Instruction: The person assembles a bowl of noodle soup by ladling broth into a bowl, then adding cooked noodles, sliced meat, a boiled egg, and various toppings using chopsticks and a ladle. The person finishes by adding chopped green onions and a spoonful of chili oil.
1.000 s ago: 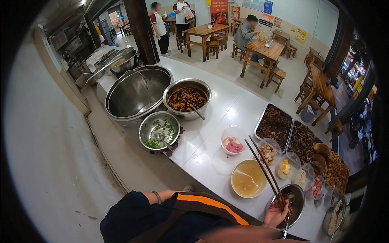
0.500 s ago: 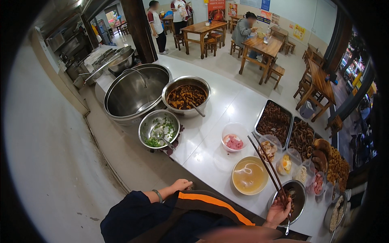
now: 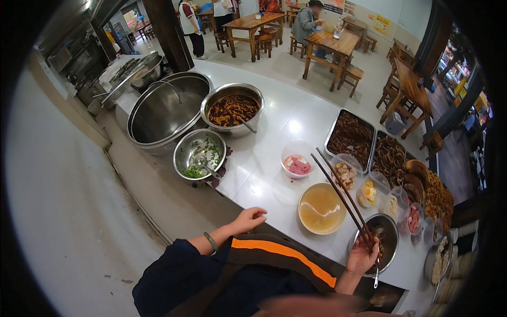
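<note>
At the left of my feed stands a large steel pot, then a smaller steel bowl of chopped greens with a ladle, and a steel basin of dark, oily sauce with its own spoon. I see the left hand at the counter's near edge, fingers loosely curled; I cannot tell whether it grips anything small. Next come a clear tub of pink pieces and a bowl of cloudy yellow broth. The right hand is closed around 2 dark chopsticks at a steel mixing bowl holding brown food. Beyond it I have 2 metal trays of dark food and several clear tubs, 1 with egg. The counter is white with thin seams; past it, 1 person sits at a wooden table.
</note>
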`<state>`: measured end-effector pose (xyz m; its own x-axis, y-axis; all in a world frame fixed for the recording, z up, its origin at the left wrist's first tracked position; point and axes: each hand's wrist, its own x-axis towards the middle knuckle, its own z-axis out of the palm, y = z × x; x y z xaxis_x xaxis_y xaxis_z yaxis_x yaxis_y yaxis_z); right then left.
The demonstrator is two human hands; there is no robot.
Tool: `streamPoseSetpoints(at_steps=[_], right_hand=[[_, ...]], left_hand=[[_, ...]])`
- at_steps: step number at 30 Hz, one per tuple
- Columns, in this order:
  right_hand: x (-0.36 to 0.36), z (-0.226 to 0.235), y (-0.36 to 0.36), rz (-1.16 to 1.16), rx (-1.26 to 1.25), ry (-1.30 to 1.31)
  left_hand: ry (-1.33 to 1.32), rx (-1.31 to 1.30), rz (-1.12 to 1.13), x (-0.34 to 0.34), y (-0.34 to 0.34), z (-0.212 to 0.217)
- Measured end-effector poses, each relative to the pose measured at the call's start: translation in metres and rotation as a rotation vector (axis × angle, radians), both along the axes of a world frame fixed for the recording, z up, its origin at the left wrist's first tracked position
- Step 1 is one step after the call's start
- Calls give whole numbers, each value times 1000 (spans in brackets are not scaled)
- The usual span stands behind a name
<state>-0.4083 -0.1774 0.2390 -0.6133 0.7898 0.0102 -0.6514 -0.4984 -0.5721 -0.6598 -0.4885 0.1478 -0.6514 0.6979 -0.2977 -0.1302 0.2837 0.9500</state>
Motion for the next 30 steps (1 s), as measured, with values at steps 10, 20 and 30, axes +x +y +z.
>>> streamPoseSetpoints(at_steps=[10,20,30], right_hand=[[-7,6,-26,134,12,-39],[23,12,-37,47,-41,-137],[32,5,-38,148,125,-137]], left_hand=[[-283,563,-477,28,131,111],[-493,545,-492,82,165,129],[-461,548,-463,113,161,118]])
